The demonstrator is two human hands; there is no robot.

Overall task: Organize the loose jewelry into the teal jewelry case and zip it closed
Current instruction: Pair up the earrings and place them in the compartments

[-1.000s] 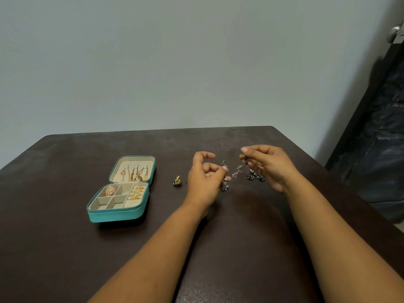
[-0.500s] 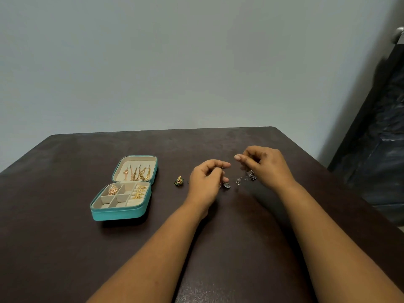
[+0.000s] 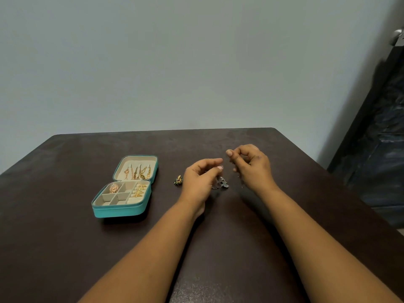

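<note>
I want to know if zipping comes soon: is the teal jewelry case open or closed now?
Open. The teal jewelry case lies on the table with its lid tilted back, showing gold pieces inside.

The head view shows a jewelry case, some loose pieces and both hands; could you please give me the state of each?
teal jewelry case: open, lid tilted back, gold pieces inside, unzipped.
green and gold piece: loose on the table, untouched.
silver jewelry: dangling between the hands, lower end at the table.
left hand: fingers curled, pinching the silver jewelry.
right hand: fingers curled; what it holds is unclear.
</note>
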